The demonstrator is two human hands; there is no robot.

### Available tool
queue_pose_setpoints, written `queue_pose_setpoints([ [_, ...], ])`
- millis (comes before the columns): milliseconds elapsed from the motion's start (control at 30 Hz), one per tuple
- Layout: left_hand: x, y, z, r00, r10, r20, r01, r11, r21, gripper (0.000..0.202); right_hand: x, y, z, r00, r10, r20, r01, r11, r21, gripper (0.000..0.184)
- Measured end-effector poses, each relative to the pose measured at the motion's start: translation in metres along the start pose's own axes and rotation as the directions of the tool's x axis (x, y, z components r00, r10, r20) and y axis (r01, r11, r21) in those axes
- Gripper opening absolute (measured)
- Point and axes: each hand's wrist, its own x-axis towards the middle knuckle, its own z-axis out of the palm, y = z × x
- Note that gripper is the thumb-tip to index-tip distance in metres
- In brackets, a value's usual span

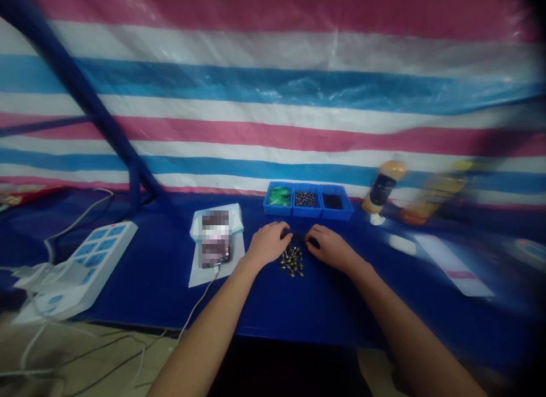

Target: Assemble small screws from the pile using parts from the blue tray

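Note:
A small pile of brass-coloured metal pieces (292,263) lies on the blue table between my forearms. My left hand (268,242) rests at the pile's upper left edge, its fingers curled in towards the thumb. On the other side, a little to the right of the pile, my right hand (327,246) is closed in a pinch. Whatever either hand may hold is too small and dark to make out. Just beyond my hands stand three blue bins: one with green pieces (279,197), one with small metallic parts (305,200), one with dark bits (333,202).
Left of my hands, a phone (215,253) on white paper is plugged into a cable. A white power strip (96,260) sits farther left. Two bottles (384,186) and a pale card (454,266) are on the right. Striped sheeting (264,129) hangs behind the table.

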Motion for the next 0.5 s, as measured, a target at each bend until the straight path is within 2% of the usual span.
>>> queue_pose_setpoints([
  [167, 0.0002, -0.0015, 0.0017, 1.000, 0.013, -0.011, -0.013, 1.000, -0.015, 0.026, -0.0005, 0.0001, 0.0012, 0.999, -0.040, 0.021, 0.042, 0.997, -0.072, 0.019],
  [333, 0.0008, -0.0039, 0.0050, 0.999, 0.030, -0.043, -0.031, 0.999, -0.034, 0.024, 0.0001, -0.0051, 0.0038, 0.999, -0.016, 0.033, 0.022, 0.983, -0.181, 0.018],
  [500, 0.0026, -0.0038, 0.0067, 0.993, 0.055, -0.103, -0.062, 0.995, -0.072, 0.021, -0.0002, -0.0075, 0.0049, 1.000, 0.003, 0.020, 0.001, 0.983, -0.181, 0.014],
])
